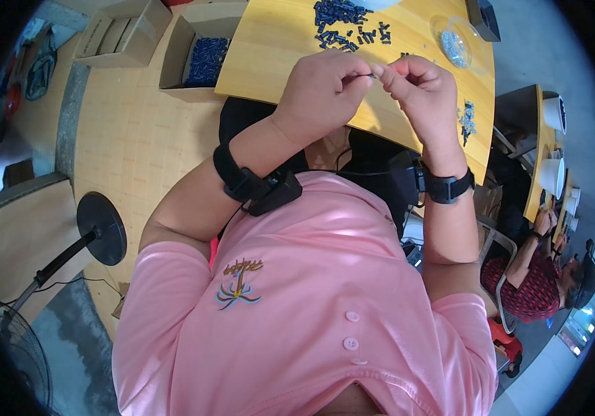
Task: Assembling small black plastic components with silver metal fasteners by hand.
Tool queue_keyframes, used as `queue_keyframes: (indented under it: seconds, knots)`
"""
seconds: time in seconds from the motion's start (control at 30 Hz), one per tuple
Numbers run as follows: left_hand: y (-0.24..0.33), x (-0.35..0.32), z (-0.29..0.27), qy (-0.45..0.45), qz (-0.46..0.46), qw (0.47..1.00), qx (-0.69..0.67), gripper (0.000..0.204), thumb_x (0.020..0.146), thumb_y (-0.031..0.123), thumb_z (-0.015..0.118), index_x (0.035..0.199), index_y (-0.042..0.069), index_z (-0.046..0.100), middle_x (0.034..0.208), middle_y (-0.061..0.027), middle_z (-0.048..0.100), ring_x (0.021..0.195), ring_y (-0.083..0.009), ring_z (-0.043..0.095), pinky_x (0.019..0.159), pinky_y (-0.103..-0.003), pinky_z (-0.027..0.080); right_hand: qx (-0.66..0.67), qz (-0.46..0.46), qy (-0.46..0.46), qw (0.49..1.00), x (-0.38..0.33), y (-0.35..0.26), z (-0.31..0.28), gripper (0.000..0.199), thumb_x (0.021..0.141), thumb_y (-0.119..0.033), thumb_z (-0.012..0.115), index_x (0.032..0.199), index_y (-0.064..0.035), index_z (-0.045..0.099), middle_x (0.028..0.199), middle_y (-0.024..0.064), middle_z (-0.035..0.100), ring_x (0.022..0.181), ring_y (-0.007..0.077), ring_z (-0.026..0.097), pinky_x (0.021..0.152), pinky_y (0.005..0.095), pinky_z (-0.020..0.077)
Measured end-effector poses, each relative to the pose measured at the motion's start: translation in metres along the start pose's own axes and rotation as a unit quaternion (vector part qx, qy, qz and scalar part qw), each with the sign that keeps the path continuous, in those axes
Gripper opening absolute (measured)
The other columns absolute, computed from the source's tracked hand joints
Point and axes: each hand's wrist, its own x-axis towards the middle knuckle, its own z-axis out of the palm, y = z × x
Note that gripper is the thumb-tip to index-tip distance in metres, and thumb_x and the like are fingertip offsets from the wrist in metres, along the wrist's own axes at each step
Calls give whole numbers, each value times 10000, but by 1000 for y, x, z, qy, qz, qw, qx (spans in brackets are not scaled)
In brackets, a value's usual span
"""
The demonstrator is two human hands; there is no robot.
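Note:
My left hand (325,93) is closed in a pinch over the near edge of the yellow table (259,69). A small dark piece (372,75) pokes out between its thumb and forefinger, too small to name further. My right hand (426,93) meets it fingertip to fingertip, thumb and forefinger pressed together; whatever they grip is hidden. Beyond the hands lies a heap of short dark-blue cylindrical pieces (339,17). Right of the right hand is a loose scatter of small silvery and dark pieces (467,121).
A round clear dish (476,52) holds small pale pieces. Left of the table, a cardboard box (175,62) contains blue pieces, near another open carton (127,35). A fan (23,353) stands lower left. Another person (530,284) sits at a table with white bowls (553,175) on the right.

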Motion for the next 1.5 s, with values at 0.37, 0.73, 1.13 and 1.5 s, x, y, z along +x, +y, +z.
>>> queue_keyframes:
  seconds: [0.37,0.73,1.13,1.5]
  knots:
    - [-7,5,-5,-55,-162,978,-122,174,830,119,644,941,-14,641,813,-27,644,719,-83,598,662,-214,484,-83,-124,-16,989,-14,-17,8,192,745,-105,678,872,28,623,760,137,595,683,255,584,601,311,456]
    - [0,3,1,-105,-315,896,-294,251,861,163,621,985,-55,616,904,-108,642,790,-147,648,709,-211,528,-258,-274,4,926,-15,-4,7,248,687,-100,706,854,1,553,773,156,533,759,343,520,679,400,440]
    - [-5,-5,4,-118,-308,911,-247,220,865,143,608,970,-49,629,887,-81,647,764,-110,621,695,-206,512,-260,-296,-38,919,-20,-5,8,195,711,-87,674,826,-2,540,785,146,529,785,334,507,680,395,438]
    - [-10,-12,7,-131,-271,940,-161,186,852,144,599,893,-34,635,784,-64,625,687,-103,597,579,-242,521,-264,-288,-61,919,-22,-5,7,171,724,-102,659,802,-5,542,762,142,526,775,325,512,682,392,441]
